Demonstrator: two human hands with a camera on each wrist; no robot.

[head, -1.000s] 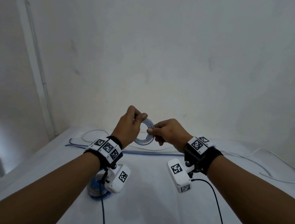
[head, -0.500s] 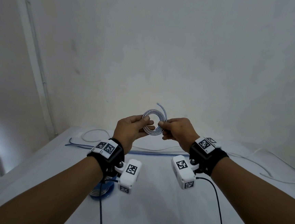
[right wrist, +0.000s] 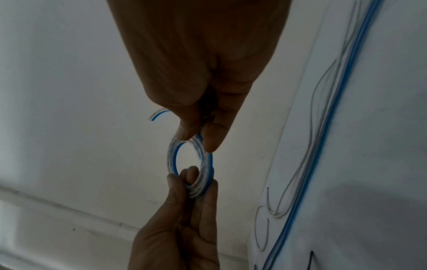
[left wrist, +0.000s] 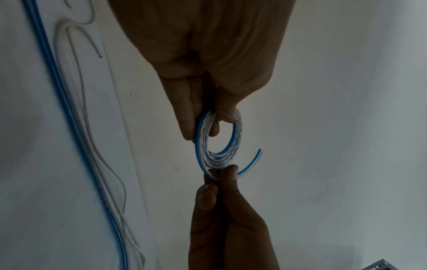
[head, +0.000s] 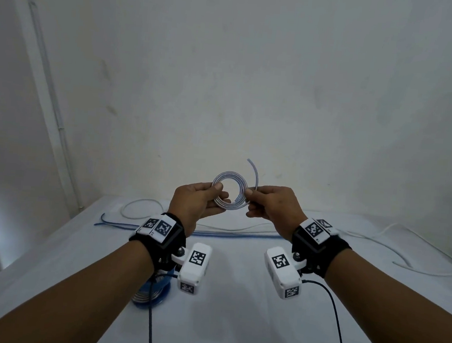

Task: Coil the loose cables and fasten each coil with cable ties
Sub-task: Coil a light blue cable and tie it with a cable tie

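A small coil of clear cable with a blue stripe [head: 228, 190] [left wrist: 220, 144] [right wrist: 188, 164] hangs in the air above the table, held between both hands. My left hand [head: 211, 197] [left wrist: 208, 124] pinches the coil's left side between thumb and fingers. My right hand [head: 247, 200] [right wrist: 198, 135] pinches the right side, where the cable's free end [head: 254, 174] curves upward. No cable tie shows on this coil.
On the white table [head: 234, 309], a long blue-striped cable [head: 214, 232] and loose white cables [head: 404, 250] lie along the far edge by the wall. A second blue-striped coil [head: 151, 293] sits under my left wrist. Black wrist-camera leads [head: 339, 331] trail toward me.
Both hands have lifted the coil higher and turned it to face me. The free end now sticks up on the right side.
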